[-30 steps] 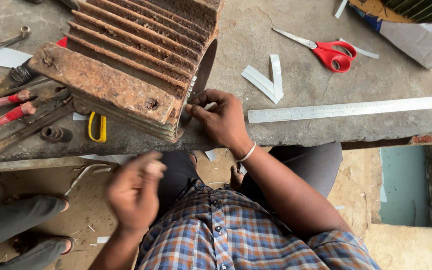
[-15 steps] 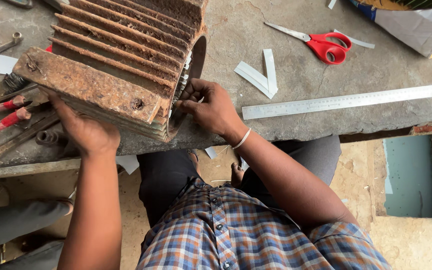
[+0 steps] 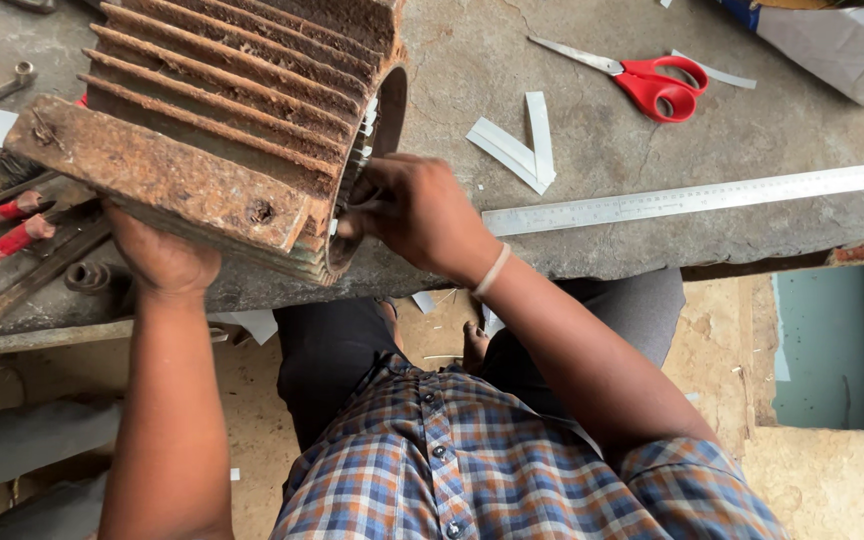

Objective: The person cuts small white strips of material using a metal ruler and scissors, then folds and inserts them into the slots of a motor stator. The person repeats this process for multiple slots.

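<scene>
Grey concrete bench is carrying a rusty finned motor housing at upper left, seemingly heavy and rigid, which the left hand is clasping underneath while the right hand is pinching white strips at its open mouth.

Grey concrete bench above sandy floor.
</scene>
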